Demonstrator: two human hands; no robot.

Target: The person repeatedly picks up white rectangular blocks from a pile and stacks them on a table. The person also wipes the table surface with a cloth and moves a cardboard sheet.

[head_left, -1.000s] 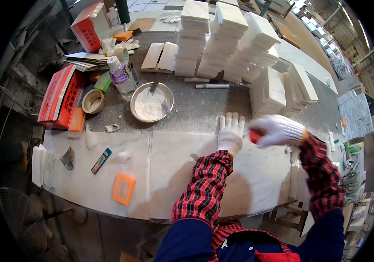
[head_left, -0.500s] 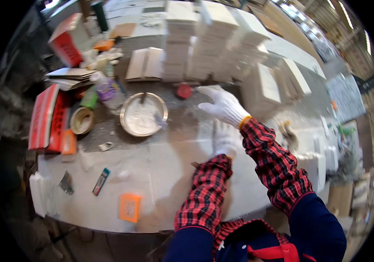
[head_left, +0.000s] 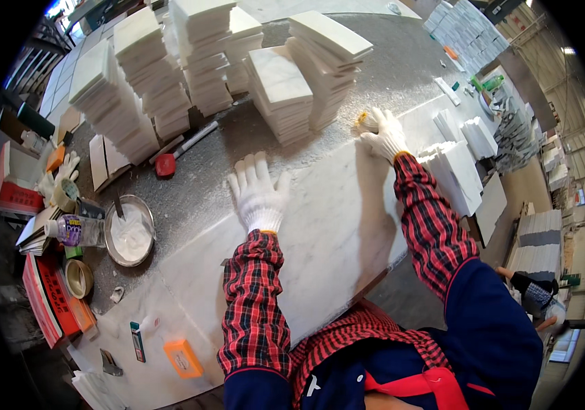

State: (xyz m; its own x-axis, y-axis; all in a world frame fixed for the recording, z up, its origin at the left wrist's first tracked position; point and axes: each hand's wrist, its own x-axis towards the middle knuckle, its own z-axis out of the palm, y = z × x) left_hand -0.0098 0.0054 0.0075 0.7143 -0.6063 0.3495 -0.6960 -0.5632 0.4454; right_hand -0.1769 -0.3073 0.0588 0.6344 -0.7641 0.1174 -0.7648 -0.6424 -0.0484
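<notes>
- Head view, left hand: the white-gloved left hand (head_left: 259, 190) is pressed palm down with fingers spread, gripping nothing. It straddles the far edge of the pale marble slab (head_left: 333, 212), fingertips over the dusty grey tabletop (head_left: 203, 198); the pose reads as a brace for the leaning body.
- Head view, right hand: the gloved right hand (head_left: 384, 137) is extended to the slab's far edge, its fingers against a crumpled pale bundle with yellow trim (head_left: 363, 119). Whether the fingers have closed on it cannot be determined; material of the bundle not confirmed.
- Head view, slab: it lies flat between the person and the grey top, apparently placed for easy reach from the near side.
- Head view, stock: tall tile stacks (head_left: 203, 61) and a shorter tile stack (head_left: 280, 82) stand beyond the slab, presumably to keep it free of them.
- Head view, supplies: a red case (head_left: 164, 165) rests near the tall stacks. The metal bowl (head_left: 147, 254) of white powder and the clear bottle (head_left: 77, 230) sit to the left, likely within the left arm's reach. An orange box (head_left: 183, 358) lies near the front edge.
</notes>
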